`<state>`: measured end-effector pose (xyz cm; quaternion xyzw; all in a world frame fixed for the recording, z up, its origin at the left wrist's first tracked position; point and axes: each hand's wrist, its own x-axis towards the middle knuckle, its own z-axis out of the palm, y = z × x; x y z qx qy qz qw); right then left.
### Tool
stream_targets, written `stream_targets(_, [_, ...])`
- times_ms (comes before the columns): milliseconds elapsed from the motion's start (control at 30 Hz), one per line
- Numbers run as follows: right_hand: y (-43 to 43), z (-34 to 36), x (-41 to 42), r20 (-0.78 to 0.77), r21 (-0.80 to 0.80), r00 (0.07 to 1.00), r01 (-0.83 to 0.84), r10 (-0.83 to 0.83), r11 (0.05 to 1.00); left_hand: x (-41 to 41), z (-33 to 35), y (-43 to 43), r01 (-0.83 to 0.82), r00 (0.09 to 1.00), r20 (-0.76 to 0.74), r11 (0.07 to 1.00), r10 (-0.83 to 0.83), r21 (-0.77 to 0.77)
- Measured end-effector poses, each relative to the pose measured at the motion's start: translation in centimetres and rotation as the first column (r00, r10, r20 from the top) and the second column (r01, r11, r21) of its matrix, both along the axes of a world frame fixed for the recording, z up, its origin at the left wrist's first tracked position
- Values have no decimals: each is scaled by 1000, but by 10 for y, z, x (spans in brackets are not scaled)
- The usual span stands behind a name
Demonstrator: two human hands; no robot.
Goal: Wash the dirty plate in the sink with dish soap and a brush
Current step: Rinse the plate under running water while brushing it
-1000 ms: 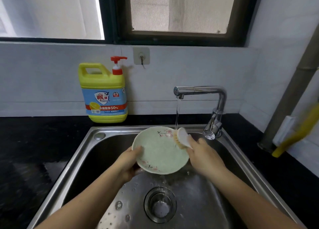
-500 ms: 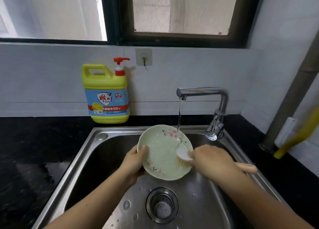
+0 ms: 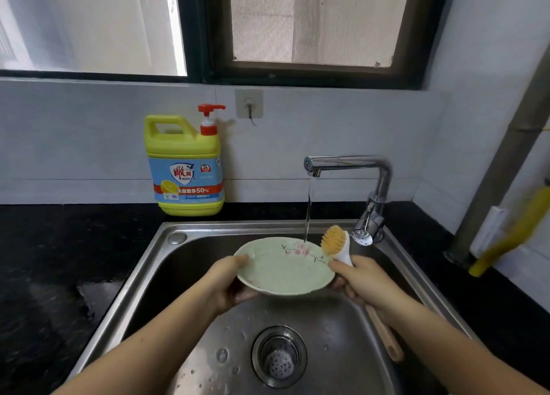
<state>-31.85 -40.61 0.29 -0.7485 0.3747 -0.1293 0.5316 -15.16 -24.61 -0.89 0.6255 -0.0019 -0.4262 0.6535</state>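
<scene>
A pale green plate (image 3: 282, 271) with a pink blossom pattern is held nearly level over the steel sink (image 3: 190, 231). My left hand (image 3: 229, 284) grips its left rim, thumb on top. My right hand (image 3: 363, 281) grips the brush (image 3: 337, 244), whose orange bristles stand just off the plate's right rim; its wooden handle (image 3: 384, 335) sticks out below my wrist. Water runs from the faucet (image 3: 351, 164) onto the plate's far edge. The yellow dish soap bottle (image 3: 186, 165) with a red pump stands on the counter behind the sink.
A drain strainer (image 3: 279, 356) lies in the sink bottom under the plate. Black countertop (image 3: 59, 260) surrounds the sink. A grey pipe (image 3: 500, 171) and a yellow object (image 3: 509, 234) are at the right wall. A wall hook (image 3: 249, 104) hangs above the faucet.
The plate has tipped from facing me to almost level. The brush has lifted off the plate's face and now points bristles up beside the right rim.
</scene>
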Motion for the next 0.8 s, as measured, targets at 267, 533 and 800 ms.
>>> stream_targets(267, [7,-5,-8,-17,158,1000,8,-6,987,0,32,-8,197,940,265,976,-214,88])
stream_targets(533, [18,-2,-5,181,-113,983,24,-4,993,2,-6,2,136,955,271,990,-120,-40])
stream_targets(800, [12,23,19,55,-392,998,28,-7,920,-22,-17,-17,69,944,302,972,-136,224])
